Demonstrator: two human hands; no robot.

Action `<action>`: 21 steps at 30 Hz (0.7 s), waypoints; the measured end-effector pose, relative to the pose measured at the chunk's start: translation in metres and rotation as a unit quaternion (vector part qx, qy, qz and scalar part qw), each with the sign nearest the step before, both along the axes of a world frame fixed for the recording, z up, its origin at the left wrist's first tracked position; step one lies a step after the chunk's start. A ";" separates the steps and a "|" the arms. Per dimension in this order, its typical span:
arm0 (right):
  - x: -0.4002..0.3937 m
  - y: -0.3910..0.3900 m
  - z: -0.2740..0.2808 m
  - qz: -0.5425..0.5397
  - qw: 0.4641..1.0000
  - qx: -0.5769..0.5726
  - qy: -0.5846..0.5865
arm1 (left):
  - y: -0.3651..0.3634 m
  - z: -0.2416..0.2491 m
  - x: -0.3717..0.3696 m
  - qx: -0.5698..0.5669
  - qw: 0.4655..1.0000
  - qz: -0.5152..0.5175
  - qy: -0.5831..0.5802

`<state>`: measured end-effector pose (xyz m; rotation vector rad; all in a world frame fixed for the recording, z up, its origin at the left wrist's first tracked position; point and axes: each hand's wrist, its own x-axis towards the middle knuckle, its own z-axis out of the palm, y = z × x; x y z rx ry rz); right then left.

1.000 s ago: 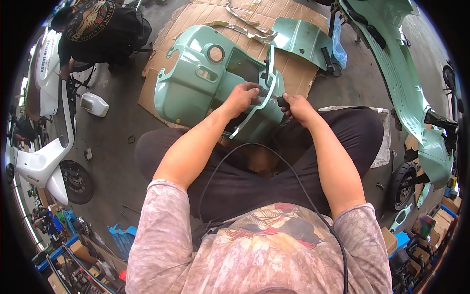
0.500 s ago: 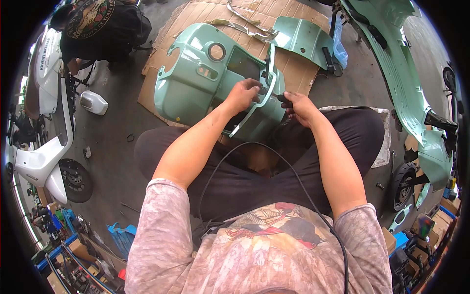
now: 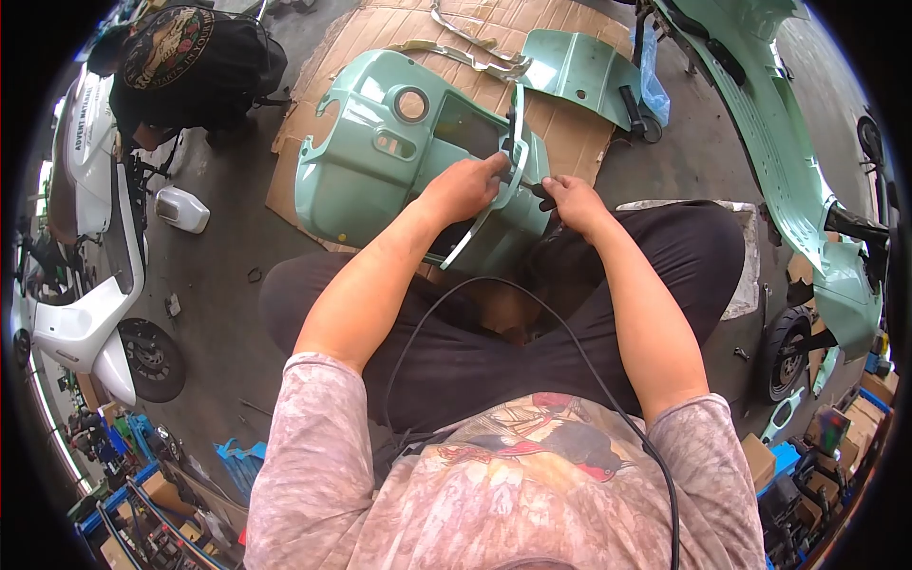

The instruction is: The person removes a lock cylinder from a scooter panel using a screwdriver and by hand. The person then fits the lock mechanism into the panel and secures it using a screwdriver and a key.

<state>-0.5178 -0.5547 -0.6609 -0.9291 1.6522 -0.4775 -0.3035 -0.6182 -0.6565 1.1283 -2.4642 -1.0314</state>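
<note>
A mint-green scooter body panel (image 3: 366, 166) lies in front of my crossed legs, with a round hole and a large opening. Its raised curved edge (image 3: 486, 217) stands between my hands. My left hand (image 3: 465, 188) is closed, its fingertips at the inner side of that edge; what exactly they pinch is partly hidden. On the outer side, my right hand (image 3: 576, 203) pinches a small black handle-like piece (image 3: 542, 196), pointing toward the edge. Its kind is too small to make out.
Cardboard (image 3: 285, 180) lies under the panel, with another green panel (image 3: 581, 76) and metal strips behind. A green scooter body (image 3: 779, 142) stands right, a white scooter (image 3: 90, 318) left. A co-worker in black (image 3: 204, 81) crouches there. A black cable (image 3: 570, 334) crosses my lap.
My left hand has shifted slightly, its fingers closer to the curved edge. The fingers of my right hand have drawn more tightly together round the black piece. The view has shifted a little.
</note>
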 end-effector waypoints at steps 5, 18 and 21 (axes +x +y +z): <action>0.001 0.001 0.002 0.006 0.999 -0.025 0.029 | -0.006 0.004 0.002 -0.001 0.998 -0.054 0.017; -0.004 0.003 0.021 0.087 0.979 -0.062 0.176 | -0.025 0.000 -0.001 -0.061 0.980 -0.189 -0.025; -0.015 -0.001 0.016 0.089 0.972 -0.079 0.203 | -0.040 0.004 -0.012 -0.077 0.967 -0.232 -0.071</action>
